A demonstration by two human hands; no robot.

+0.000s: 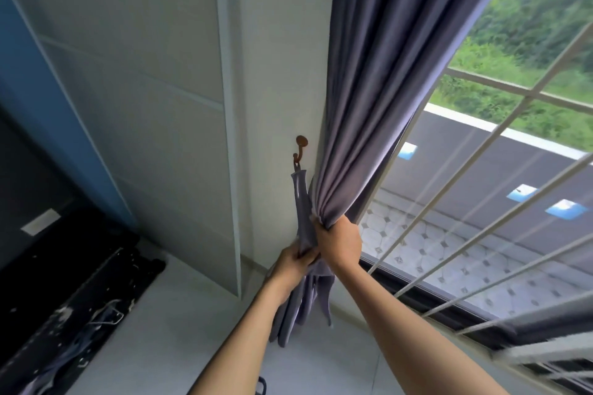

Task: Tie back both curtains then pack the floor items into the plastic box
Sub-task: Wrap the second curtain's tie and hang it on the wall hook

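Curtain point(378, 99), grey-purple, gathered at wall beside window bars point(481, 202); right hand point(337, 242) clenched round its bunched folds. Tieback strap point(301, 202), same cloth, hanging from brown wall hook point(300, 147); left hand point(296, 261) pinching its lower end. No legible writing.

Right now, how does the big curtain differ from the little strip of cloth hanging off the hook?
The curtain is wide and pleated, bunched in the right hand; the tie-back strip is narrow and flat, held near its lower end by the left hand. The curtain runs up out of view beside the window; the strip hangs from the brown wall hook. Both are the same greyish-purple cloth.
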